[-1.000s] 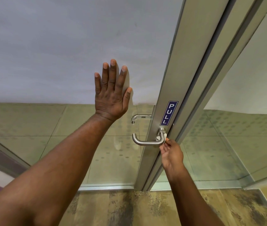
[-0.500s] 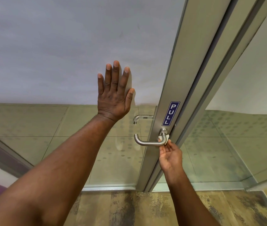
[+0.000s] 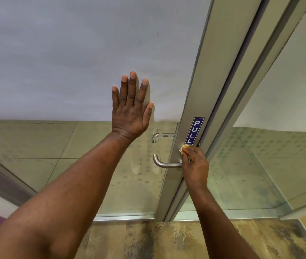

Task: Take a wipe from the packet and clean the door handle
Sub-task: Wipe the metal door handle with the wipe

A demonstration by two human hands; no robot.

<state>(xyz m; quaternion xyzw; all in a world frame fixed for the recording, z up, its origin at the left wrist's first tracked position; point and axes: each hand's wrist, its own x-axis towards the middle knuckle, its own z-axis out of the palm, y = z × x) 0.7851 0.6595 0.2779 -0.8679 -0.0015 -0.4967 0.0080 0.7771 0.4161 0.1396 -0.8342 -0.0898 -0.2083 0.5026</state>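
steel door handle (image 3: 167,164) horizontal, pointing left

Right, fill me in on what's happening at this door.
A person is cleaning a glass door's metal handle. The left hand lies flat, fingers spread, against the frosted glass, apparently steadying the door. The right hand pinches a small crumpled wipe and presses it at the base of the door handle, just under the blue PULL sign on the metal frame. The lever's bar is bare at the moment. No wipe packet is in view.
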